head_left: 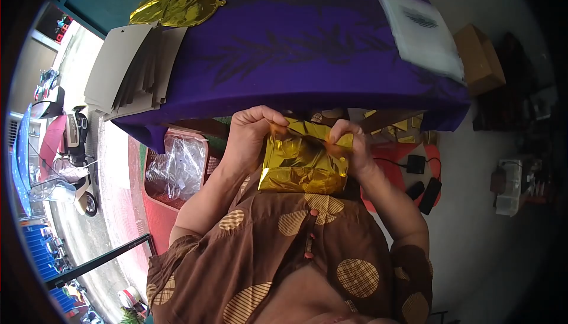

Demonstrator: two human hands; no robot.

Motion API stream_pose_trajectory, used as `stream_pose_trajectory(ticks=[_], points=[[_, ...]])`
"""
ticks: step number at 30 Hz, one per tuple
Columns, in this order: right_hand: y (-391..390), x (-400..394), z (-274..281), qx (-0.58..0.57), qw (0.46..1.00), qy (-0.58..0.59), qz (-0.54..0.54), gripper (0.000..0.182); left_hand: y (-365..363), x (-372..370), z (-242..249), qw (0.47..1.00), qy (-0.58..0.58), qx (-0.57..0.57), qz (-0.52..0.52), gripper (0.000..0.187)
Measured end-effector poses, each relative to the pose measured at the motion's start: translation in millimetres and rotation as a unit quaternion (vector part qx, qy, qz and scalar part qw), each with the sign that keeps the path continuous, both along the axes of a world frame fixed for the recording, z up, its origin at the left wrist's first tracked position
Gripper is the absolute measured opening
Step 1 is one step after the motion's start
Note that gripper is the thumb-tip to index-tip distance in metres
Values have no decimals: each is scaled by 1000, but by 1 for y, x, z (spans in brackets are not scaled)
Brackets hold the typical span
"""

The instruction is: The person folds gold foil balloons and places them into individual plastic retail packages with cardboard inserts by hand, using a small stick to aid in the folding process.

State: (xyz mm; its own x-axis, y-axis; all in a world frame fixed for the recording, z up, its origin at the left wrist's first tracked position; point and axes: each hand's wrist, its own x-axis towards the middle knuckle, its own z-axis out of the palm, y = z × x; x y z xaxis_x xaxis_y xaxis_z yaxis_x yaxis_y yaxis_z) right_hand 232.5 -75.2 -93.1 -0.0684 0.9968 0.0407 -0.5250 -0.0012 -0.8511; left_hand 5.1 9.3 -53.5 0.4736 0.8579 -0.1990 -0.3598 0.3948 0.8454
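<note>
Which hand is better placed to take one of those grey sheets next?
Probably left: the left hand is nearer the grey sheets than the right hand. Both pinch the gold foil, so the left must let go first.

Lateral passage observed over the middle of the purple tablecloth [302, 58], bounded by the cardboard sheets [127, 67] at left and the plastic sleeves [423, 34] at right. Gold foil pieces [177, 7] obstruct the far left. Near side: cloth-covered table edge [296, 100] ahead of both hands, torso [269, 229] behind; red basket [160, 176] lower left.
</note>
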Motion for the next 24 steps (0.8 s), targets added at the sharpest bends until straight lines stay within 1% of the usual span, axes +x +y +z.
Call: stream_pose_trajectory(ticks=[1,4,5,7,10,11,14,17,20,21,24], points=[[2,4,5,-18,999,-37,-5,17,1,-2,0,1000,23,17,-12,28],[2,1,17,-37,998,45,25,19,-3,1,8,1000,6,-11,-7,24],[3,3,16,-28,999,24,18,19,-4,1,12,1000,-16,-15,-6,22],[4,5,15,-39,998,33,32,17,-5,1,20,998,-59,-25,-2,24],[7,7,17,-23,999,19,42,17,-7,-4,27,998,-30,-45,15,33],[8,7,18,-12,999,9,43,17,-4,-5,21,993,93,65,23,32],[12,9,26,12,998,-26,49,18,-5,-1,43,994,74,-78,12,28],[18,15,27,25,995,-8,92,18,4,-12,20,995,50,-70,-57,16],[20,12,36,19,997,-62,43,22,0,-9,27,995,58,-53,-56,15],[21,10,44,2,998,-5,56,30,1,-10,24,995,81,-36,-53,15],[24,9,54,-21,998,-21,49,38,3,-12,23,995,87,-17,-52,13]])
